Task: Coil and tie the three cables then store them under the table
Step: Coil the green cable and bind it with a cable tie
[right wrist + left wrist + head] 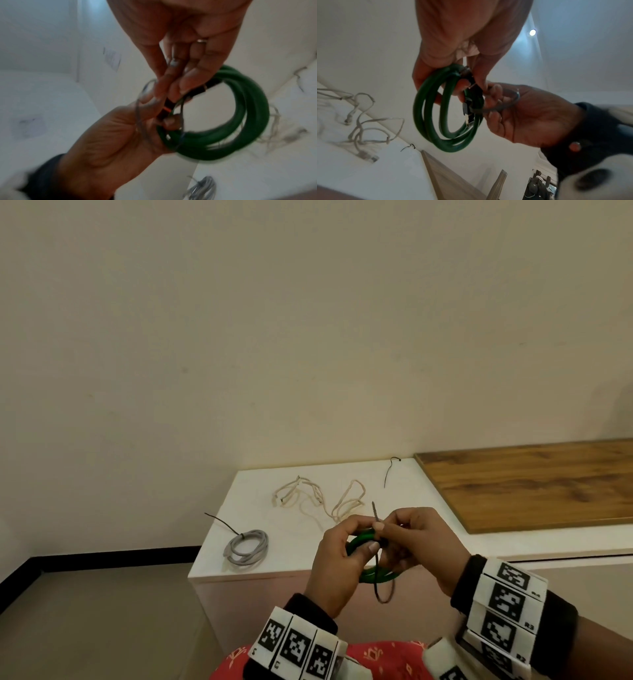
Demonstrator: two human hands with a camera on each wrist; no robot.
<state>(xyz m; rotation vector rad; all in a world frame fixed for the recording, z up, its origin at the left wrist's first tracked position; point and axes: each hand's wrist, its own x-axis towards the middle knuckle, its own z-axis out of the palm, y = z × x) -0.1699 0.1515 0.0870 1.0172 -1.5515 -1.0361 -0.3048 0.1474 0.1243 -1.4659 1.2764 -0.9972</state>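
A green cable (371,578) wound into a coil hangs in the air over the front edge of the white table (291,546). My left hand (363,542) grips the coil (423,115) near its dark connectors. My right hand (387,532) pinches a thin dark tie wire (375,510) against the coil (248,121). One wire end sticks up and a loop of it hangs below the hands. A grey cable (246,547), coiled and tied, lies on the table's front left. A white cable (318,498) lies loose and tangled behind the hands.
A second dark tie wire (390,470) lies near the table's back edge. A wooden board (531,481) covers the right part of the table. The wall stands right behind the table, and open floor (102,628) lies to its left.
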